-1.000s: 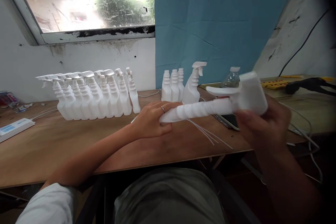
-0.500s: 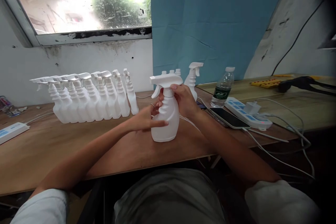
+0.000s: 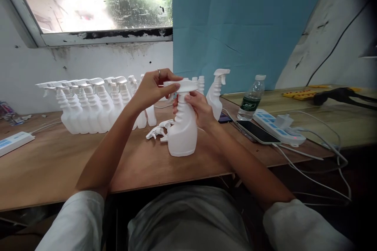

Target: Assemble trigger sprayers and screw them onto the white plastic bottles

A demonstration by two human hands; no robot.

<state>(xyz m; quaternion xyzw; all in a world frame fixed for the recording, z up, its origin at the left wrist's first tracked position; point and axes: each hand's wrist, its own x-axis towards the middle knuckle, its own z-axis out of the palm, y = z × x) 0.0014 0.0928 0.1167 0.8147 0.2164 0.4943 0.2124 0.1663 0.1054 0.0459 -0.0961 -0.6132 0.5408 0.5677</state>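
The white spray bottle (image 3: 182, 133) stands upright at frame centre on the bench (image 3: 44, 168). The right hand (image 3: 198, 106) wraps its ribbed neck. Directly above, the left hand (image 3: 153, 88) pinches the trigger head (image 3: 181, 85).

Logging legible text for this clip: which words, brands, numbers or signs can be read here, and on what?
None can be read.
Water bottle: its green label bears white print, too small and blurred.
White spray bottle held by left hand and right hand: no print visible.
Power strips: no readable marks.
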